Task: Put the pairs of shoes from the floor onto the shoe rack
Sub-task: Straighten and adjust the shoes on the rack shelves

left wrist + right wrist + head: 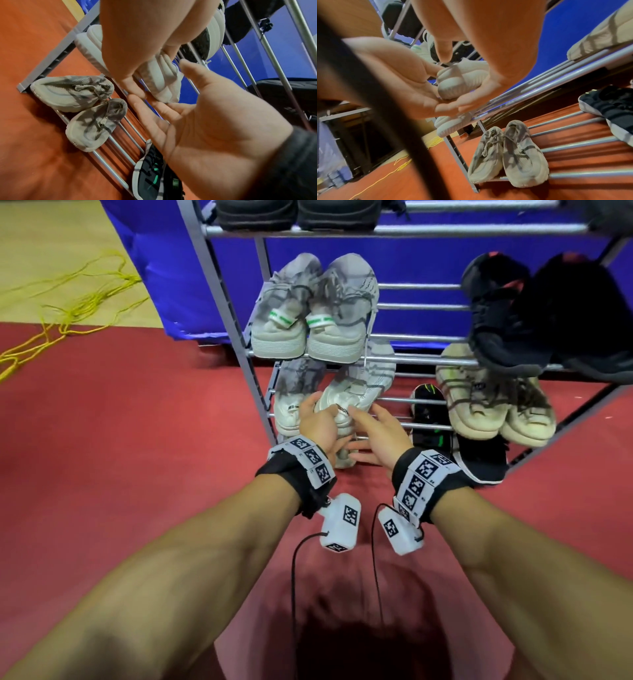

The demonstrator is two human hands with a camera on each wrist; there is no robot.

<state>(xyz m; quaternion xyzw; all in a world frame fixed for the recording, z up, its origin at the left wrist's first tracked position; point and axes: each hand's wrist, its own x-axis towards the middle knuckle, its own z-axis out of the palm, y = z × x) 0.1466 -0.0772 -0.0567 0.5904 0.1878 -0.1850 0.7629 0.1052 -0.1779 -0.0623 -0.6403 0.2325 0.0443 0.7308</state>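
A pale grey-white sneaker hangs heel towards me at the rack's lower left. My left hand grips its heel with curled fingers. My right hand is open beside it, palm turned to the shoe and straight fingers reaching under the heel. Its mate sits on the second shelf at the far left, heel over the front rod. A grey patterned pair stands on the bottom shelf below, mostly hidden by my hands in the head view.
The shoe rack has metal rods and a grey side frame. A grey pair with green tabs sits above; beige and black pairs sit at the right. A black shoe with green marks lies low. Yellow cord trails at the far left.
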